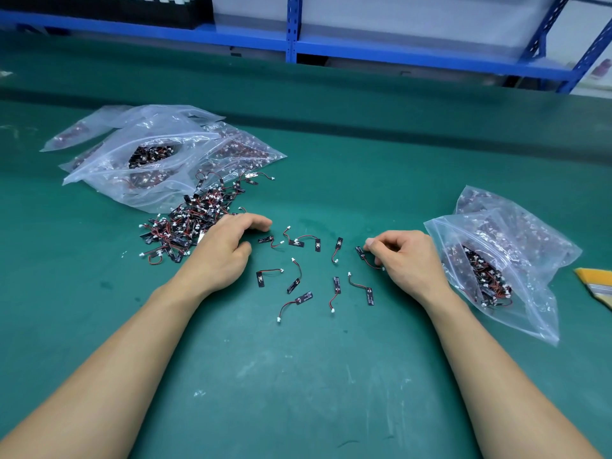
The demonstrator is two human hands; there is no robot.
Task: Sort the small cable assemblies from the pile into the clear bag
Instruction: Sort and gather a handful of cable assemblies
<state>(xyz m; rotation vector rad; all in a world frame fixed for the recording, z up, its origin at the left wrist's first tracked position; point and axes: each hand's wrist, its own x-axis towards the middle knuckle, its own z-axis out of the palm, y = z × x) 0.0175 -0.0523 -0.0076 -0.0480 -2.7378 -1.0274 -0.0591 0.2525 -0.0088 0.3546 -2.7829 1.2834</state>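
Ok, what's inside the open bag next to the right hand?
The clear bag holds a heap of cable assemblies: black strips, red wires, white plugs, seen through its open mouth. Crinkled plastic hides how far the heap runs. A second bag lies behind.

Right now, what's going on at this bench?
A person is sorting at a green table. The left hand rests at the edge of the pile, with nothing visibly held. The right hand pinches one cable assembly beside the open clear bag, which already holds many. Several loose assemblies lie singly between the hands. More filled bags sit behind the pile.
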